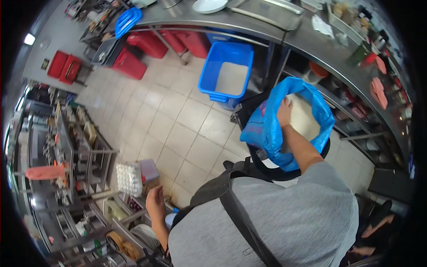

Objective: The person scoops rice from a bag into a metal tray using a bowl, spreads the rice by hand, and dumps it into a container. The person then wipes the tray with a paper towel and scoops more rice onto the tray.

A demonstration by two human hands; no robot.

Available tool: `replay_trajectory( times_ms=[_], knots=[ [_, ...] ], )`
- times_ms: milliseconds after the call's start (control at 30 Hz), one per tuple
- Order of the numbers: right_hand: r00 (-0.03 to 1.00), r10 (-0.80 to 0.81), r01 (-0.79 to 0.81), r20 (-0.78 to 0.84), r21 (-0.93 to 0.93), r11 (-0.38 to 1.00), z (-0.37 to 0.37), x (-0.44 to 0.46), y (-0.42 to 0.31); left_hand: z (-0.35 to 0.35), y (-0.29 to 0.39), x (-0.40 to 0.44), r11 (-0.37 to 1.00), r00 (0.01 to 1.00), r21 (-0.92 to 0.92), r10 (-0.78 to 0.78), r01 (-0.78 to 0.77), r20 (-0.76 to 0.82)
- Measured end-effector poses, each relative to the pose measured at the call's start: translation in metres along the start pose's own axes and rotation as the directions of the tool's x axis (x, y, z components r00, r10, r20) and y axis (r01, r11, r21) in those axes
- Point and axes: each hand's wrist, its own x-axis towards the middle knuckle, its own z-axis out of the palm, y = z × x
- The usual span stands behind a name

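While the right hand [285, 112] reaches down through the wide mouth of a blue bag [327, 118], its palm is turned down and its fingers are open, slightly apart, resting on the pale contents [304, 118]. I cannot tell whether any of the contents is gathered beneath the fingers. The left hand [155, 201] is held low, out to the person's other side, its fingers partly curled; from here I cannot tell whether it is closed on anything. Nearest to it is a stack of white, bumpy packaging [129, 179].

The bag stands just in front of the person, towards the right side. Its plastic is bright blue and crinkled, with reddish printing on the outer wall, and its thick rim gapes into a loose oval. Inside, the contents form a smooth, cream-coloured mass. A dark container [264, 168] shows around the bag's lower edge.

Just beyond the bag, a blue tub [205, 80] sits near a steel worktop [187, 17], with a whitish layer [232, 78] inside it. Red bins [147, 44] stand under the worktop, and pale square tiles cover the floor [178, 118].
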Motion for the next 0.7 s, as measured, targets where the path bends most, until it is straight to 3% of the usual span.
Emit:
replay_trajectory(
  times_ms=[100, 267, 333, 367, 467, 500, 600, 633, 700],
  knots=[
    [1.0, 0.014, -0.014, -0.019, 0.035, 0.999, -0.018, -0.006, -0.011, 0.018, 0.016, 0.069, 0.986, 0.973, -0.081, 0.16, -0.149, 0.164],
    [0.998, 0.001, 0.002, -0.057, 0.049, 0.999, -0.015, -0.005, -0.01, 0.011, 0.044, 0.185, 0.909, 0.896, -0.058, 0.417, -0.413, 0.153],
    [0.999, 0.006, -0.006, -0.032, 0.014, 1.0, -0.018, -0.005, -0.011, 0.011, 0.061, 0.229, 0.905, 0.891, -0.117, 0.424, -0.409, 0.163],
    [0.999, 0.005, -0.005, -0.034, -0.002, 1.0, -0.016, -0.005, -0.011, 0.02, 0.061, 0.254, 0.862, 0.857, -0.131, 0.503, -0.489, 0.113],
    [0.999, 0.027, -0.027, 0.021, 0.02, 0.999, -0.032, -0.005, -0.016, 0.035, 0.09, 0.316, 0.898, 0.881, -0.232, 0.422, -0.373, 0.216],
    [0.998, 0.03, -0.032, 0.049, 0.041, 0.999, -0.04, -0.005, -0.021, 0.047, 0.095, 0.34, 0.881, 0.866, -0.255, 0.453, -0.398, 0.214],
    [0.999, 0.034, -0.036, 0.014, 0.209, 0.977, -0.047, -0.004, -0.024, 0.072, 0.119, 0.411, 0.821, 0.804, -0.341, 0.546, -0.459, 0.233],
    [0.993, 0.117, -0.096, -0.019, 0.445, 0.89, -0.042, -0.003, -0.024, 0.081, 0.127, 0.436, 0.803, 0.791, -0.376, 0.565, -0.463, 0.232],
    [0.956, 0.294, -0.212, -0.009, 0.674, 0.708, -0.044, -0.002, -0.033, 0.1, 0.141, 0.484, 0.767, 0.765, -0.446, 0.598, -0.461, 0.238]
  ],
)
